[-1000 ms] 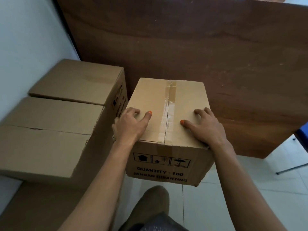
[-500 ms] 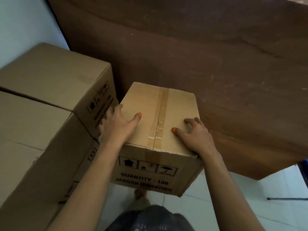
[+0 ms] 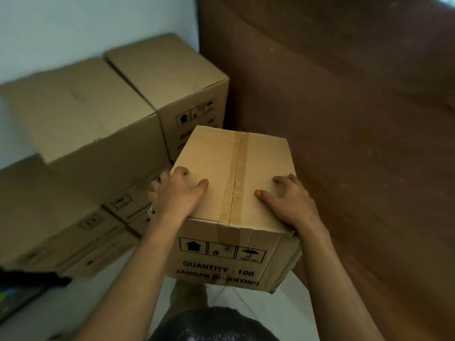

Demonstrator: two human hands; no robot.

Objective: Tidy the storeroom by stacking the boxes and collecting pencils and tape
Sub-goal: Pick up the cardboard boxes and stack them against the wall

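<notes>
Between the two hands, a taped cardboard carton [image 3: 236, 178] printed "QUANTITY : 100" sits in the middle of the view, held clear of the pale tiled floor [image 3: 275, 313] with its near face toward the camera. The left hand [image 3: 176, 193] lies over the near left top corner, thumb flat on the lid and fingers curled down over the left edge; the right hand [image 3: 290, 200] mirrors it at the near right corner, thumb on the lid and fingers bent over the right edge, so both are clamped on the box. Compared with a second ago, the carton has swung round and away from the brown wooden panel [image 3: 344, 119], and the stacked boxes [image 3: 118, 134], then close along the left margin, now show as a two-tier pile against the white wall [image 3: 73, 25], with the upper row's tops in plain sight. The carried carton's left edge overlaps the pile in the view; whether they touch I cannot tell. That suggests the lift is done and the carry under way, with setting it onto or beside the pile likely next. No pencils or tape roll are in sight. A dark object [image 3: 22, 291] pokes in at lower left.
</notes>
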